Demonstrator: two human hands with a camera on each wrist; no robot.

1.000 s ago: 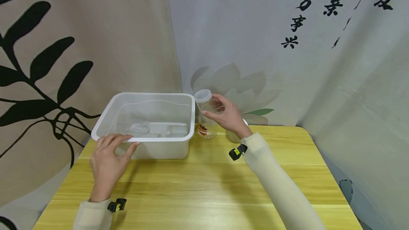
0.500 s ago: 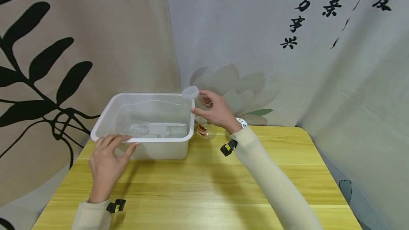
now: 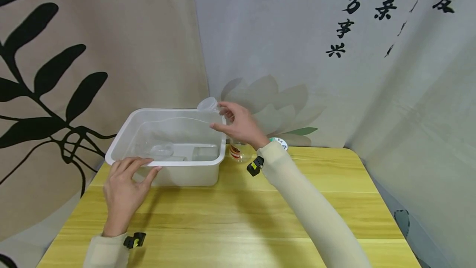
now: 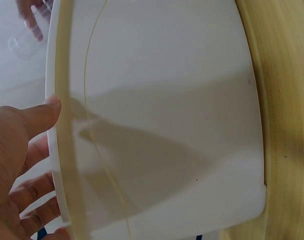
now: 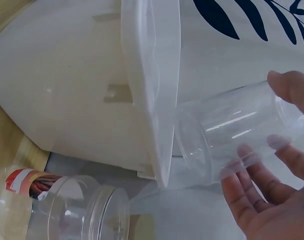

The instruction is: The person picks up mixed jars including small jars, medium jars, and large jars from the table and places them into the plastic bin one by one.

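A clear plastic jar is held in my right hand, thumb on one side and fingers on the other. The jar lies tilted at the right rim of a white plastic tub, its pale lid end pointing left over the opening. My left hand grips the tub's front rim, with the thumb outside and the fingers over the inner side, as the left wrist view shows. Inside the tub lie clear containers on their sides.
Beside the tub's right wall stands another clear jar with a red label, partly behind my right hand. A round white lid with printing shows behind my right wrist. The wooden table ends at a fabric backdrop.
My right hand has carried the clear jar left from above the labelled jar to the tub's right rim, tipping it over. The left hand has stayed on the front rim.
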